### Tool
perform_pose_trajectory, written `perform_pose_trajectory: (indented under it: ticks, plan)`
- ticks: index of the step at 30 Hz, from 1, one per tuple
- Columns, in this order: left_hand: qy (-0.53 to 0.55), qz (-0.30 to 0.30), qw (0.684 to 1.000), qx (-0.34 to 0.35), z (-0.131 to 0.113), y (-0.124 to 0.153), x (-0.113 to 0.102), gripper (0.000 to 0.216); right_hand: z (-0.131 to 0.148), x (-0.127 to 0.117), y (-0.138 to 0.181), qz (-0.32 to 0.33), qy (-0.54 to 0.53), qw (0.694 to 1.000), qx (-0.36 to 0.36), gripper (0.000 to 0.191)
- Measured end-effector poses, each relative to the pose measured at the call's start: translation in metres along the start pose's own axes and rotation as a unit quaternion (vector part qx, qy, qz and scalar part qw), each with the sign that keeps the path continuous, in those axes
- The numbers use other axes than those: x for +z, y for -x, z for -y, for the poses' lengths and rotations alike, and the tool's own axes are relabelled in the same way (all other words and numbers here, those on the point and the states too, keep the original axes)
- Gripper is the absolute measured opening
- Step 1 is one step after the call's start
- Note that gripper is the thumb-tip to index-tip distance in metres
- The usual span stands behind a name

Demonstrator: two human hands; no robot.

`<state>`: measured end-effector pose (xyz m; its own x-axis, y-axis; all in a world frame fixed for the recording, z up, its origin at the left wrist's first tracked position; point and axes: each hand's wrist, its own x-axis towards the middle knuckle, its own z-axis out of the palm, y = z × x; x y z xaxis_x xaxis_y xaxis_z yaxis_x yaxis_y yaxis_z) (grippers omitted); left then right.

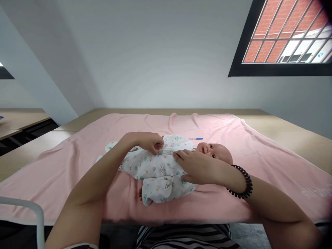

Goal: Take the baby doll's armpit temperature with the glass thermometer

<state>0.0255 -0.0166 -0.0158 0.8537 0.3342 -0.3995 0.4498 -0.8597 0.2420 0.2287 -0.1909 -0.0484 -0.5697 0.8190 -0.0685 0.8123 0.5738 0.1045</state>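
Both of my hands are on the doll [207, 150], which lies on its back in the middle of the pink blanket [272, 162], head to my right. My left hand [149, 141] pinches the front edge of its printed sleepsuit [155, 171] at the chest. My right hand [198, 167] lies flat, fingers spread, pressing the cloth beside it, a black coil band [242, 181] at the wrist. Just behind the doll lies a thermometer [195, 139]. Blanket stretches bare on every side over the table [285, 129].
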Motion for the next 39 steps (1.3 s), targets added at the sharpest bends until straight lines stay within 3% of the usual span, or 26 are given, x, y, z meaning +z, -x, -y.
perform_pose_trajectory:
  ticks: [7, 12, 23, 39]
  plan:
    - [-0.15, -0.087, 0.984, -0.034, -0.03, 0.002, 0.01, 0.007, 0.004, -0.009, 0.001, 0.01, -0.003, 1.0, 0.008, 0.049]
    - [-0.234, -0.094, 0.966, -0.061, -0.044, 0.001, 0.016, 0.006, 0.004, -0.005, 0.001, 0.003, -0.001, 1.0, 0.004, 0.048]
    - [-0.289, -0.075, 0.951, -0.075, -0.054, 0.0, 0.02, 0.01, 0.004, -0.002, 0.0, 0.001, 0.003, 1.0, 0.006, 0.049]
    - [-0.312, -0.111, 0.939, -0.088, -0.06, -0.004, 0.03, 0.011, 0.004, -0.005, 0.0, 0.0, 0.013, 1.0, 0.005, 0.051]
